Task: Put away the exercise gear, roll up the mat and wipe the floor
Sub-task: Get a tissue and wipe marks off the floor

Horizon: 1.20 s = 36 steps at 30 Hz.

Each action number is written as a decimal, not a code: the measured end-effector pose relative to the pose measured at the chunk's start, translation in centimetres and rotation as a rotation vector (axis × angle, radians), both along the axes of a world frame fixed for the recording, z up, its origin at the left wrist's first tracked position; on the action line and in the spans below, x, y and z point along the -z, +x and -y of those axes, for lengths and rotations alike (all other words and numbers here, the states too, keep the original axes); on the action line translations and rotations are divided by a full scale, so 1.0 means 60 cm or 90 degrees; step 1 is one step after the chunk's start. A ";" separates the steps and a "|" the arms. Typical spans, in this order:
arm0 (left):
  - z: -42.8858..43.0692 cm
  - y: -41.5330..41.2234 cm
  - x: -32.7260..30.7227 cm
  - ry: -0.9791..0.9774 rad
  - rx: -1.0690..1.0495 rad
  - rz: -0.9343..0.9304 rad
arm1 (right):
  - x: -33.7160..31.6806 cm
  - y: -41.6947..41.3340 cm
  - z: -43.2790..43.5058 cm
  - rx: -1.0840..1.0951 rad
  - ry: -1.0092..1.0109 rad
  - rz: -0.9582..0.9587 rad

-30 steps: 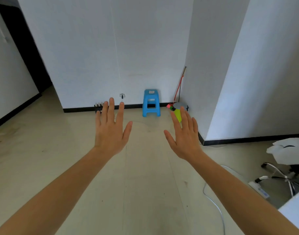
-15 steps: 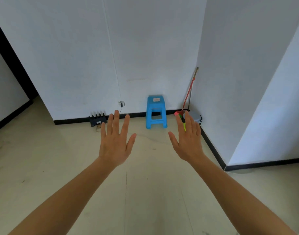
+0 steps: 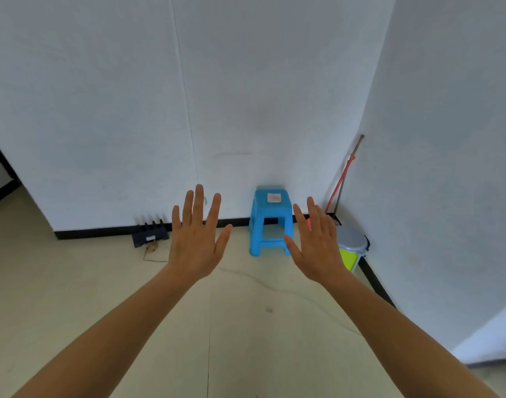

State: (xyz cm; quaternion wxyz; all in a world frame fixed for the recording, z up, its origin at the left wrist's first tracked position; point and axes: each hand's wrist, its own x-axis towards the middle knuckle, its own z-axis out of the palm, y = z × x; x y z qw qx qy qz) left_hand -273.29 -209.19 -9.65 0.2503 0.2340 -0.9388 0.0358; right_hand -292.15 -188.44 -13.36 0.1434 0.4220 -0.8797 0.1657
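- Left hand (image 3: 196, 239) and right hand (image 3: 317, 242): raised, empty, fingers spread.
- Floor (image 3: 73, 282): bare below the arms.
- Stool (image 3: 270, 222): against the wall.
- Bin (image 3: 350, 248): in the corner, right of the stool.

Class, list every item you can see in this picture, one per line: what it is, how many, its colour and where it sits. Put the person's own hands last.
stool: one, blue, on the floor against the back wall, with a pale label on its seat.
bin: one, grey lid with a yellow-green side, on the floor in the right corner.
long-handled tool: one, red and wooden handle, leaning in the right corner; its head is partly hidden.
black rack: one, black with upright prongs, on the floor at the baseboard, left of the stool.
thin cord: one, pale, trailing across the floor.
left hand: one, open, fingers spread, empty.
right hand: one, open, fingers spread, empty.
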 end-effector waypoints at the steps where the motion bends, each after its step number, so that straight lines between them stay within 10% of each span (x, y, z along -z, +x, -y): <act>1: 0.038 -0.046 -0.007 0.003 0.003 0.010 | -0.006 -0.038 0.027 0.011 0.003 0.000; 20: 0.536 -0.927 0.079 0.051 0.064 0.142 | 0.072 -0.869 0.500 0.137 0.055 0.133; 36: 0.913 -1.439 0.304 0.186 0.174 0.351 | 0.262 -1.295 0.836 0.259 0.169 0.349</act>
